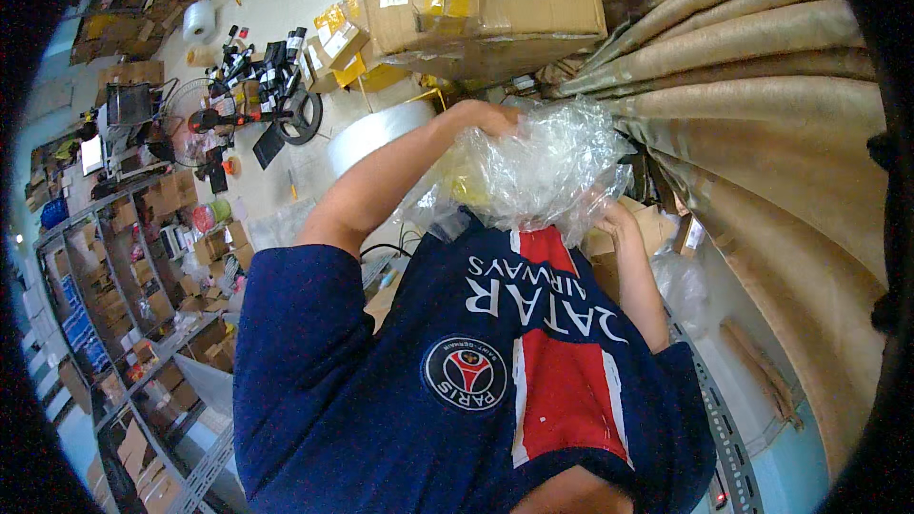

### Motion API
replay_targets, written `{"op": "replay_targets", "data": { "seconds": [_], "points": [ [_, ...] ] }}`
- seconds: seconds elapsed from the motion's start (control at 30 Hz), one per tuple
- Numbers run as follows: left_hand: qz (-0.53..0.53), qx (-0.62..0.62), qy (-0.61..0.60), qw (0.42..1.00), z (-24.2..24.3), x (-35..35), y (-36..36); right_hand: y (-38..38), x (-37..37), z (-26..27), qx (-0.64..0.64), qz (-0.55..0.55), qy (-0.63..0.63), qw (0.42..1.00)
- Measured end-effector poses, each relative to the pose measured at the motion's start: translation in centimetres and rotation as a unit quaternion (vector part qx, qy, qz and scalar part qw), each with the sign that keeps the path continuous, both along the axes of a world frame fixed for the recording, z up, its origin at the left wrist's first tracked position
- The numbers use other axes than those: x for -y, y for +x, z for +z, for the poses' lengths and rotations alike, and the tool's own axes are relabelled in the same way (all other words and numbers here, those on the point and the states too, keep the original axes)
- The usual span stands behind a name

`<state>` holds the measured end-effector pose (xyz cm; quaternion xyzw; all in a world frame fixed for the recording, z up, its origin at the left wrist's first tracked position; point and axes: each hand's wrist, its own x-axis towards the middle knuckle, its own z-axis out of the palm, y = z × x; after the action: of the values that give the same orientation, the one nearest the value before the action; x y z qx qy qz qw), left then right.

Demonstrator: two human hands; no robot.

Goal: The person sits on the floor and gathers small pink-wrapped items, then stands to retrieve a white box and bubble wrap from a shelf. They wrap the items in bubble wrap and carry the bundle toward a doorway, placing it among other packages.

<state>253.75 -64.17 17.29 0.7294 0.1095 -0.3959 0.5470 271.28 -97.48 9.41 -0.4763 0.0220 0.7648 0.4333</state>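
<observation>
A crumpled bundle of clear plastic film (550,157) is held close in front of my chest. My left hand (494,118) reaches over its far left side, with the fingertips lost in the folds. Low on the bundle's right side, my right hand (610,218) grips the film, partly covered by it. Something yellow (468,175) shows through the film on the left; I cannot tell what it is. A white roll of wrapping material (382,132) stands just beyond my left forearm.
A large taped cardboard box (485,7) stands ahead. Gold-brown curtains (757,107) hang along the right. To the left are a fan (196,121), a pile of black packages (275,64) on the floor, and metal shelving (136,243) with cartons. Small boxes (339,46) sit beside the large one.
</observation>
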Motion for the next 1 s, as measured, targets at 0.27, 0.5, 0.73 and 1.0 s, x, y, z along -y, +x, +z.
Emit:
{"op": "replay_targets", "data": {
  "seconds": [0.27,0.5,0.73,1.0],
  "points": [
    [0.021,0.049,0.024,0.998,0.4,0.6,-1.2,-0.7,-0.3,1.7,-0.011,-0.032,0.000,0.999],
    [-0.007,0.072,0.019,0.997,0.8,0.3,-1.8,-2.5,-0.4,1.3,-0.066,-0.044,0.027,0.997],
    [0.097,-0.021,0.028,0.995,0.5,-0.7,-6.4,-4.8,-2.7,-0.6,-0.087,-0.019,0.059,0.994],
    [0.115,0.062,0.072,0.989,-0.1,-3.8,-14.6,-10.2,-8.9,1.7,-0.072,0.038,0.063,0.995]
  ]
}}
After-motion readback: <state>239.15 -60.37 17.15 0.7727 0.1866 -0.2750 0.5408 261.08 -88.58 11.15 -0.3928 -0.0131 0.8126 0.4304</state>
